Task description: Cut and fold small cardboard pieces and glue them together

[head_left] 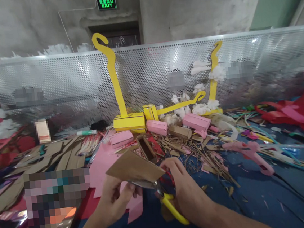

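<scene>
Trimming looks to be the step in hand. Left hand: grip clenched on the cardboard piece, just off 12 o'clock toward 11. Right hand: grip closed round the scissors, blades at the cardboard's near edge. Your next move likely calls for steady cardboard, blades lined up, left fingers clear. Open cardboard box beyond at 12; pink glue gun at 2.
</scene>
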Demonstrator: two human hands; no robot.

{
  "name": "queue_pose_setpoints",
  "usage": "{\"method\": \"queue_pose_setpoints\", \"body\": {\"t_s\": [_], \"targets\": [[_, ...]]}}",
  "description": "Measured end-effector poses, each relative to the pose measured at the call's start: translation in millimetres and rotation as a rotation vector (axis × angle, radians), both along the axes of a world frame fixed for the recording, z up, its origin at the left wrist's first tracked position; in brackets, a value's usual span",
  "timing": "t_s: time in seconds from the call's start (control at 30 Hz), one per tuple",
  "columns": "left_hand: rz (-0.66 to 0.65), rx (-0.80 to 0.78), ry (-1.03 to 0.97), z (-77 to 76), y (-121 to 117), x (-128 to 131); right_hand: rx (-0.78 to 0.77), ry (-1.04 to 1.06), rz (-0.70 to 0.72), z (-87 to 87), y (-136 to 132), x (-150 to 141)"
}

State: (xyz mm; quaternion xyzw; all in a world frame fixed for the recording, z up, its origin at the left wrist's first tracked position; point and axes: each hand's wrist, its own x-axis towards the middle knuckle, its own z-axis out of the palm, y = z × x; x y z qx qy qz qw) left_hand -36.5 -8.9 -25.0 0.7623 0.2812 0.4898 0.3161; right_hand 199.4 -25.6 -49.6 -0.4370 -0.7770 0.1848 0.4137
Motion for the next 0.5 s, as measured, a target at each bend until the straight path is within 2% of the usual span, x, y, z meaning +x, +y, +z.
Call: {"method": "queue_pose_setpoints", "body": {"t_s": [0.07,0.17,0.33,0.5], "targets": [[0.015,-0.045,0.008,0.8,1,3,0.030,-0.052,0.069,4.3,6,3],[0.026,-0.091,0.015,4.3,3,8,-0.025,-0.126,0.152,13.3,12,7],[0.032,-0.165,0.000,6.9,2,13,-0.092,-0.078,0.177,23.9,13,11],[-0.004,-0.234,-0.038,5.4,3,16,-0.085,-0.064,0.185,24.1,12,9]]}}
